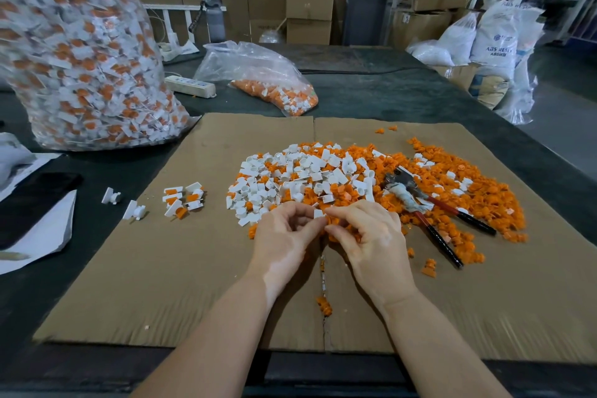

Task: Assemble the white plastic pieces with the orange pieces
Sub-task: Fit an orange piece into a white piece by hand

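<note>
A heap of loose white plastic pieces (290, 178) and orange pieces (452, 184) lies on a cardboard sheet (161, 268). At the heap's near edge my left hand (284, 236) and my right hand (371, 236) meet fingertip to fingertip, fingers curled. Between them they pinch one small white piece (319, 213). Whether an orange piece is also held is hidden by the fingers. A small cluster of joined white-and-orange pieces (183, 199) sits left of the heap.
Pliers with red and black handles (429, 213) lie across the orange pieces at right. A tall clear bag of assembled pieces (80, 52) stands at left, a smaller bag (274, 84) behind. A power strip (190, 86), a black phone (32, 203) and papers lie at left.
</note>
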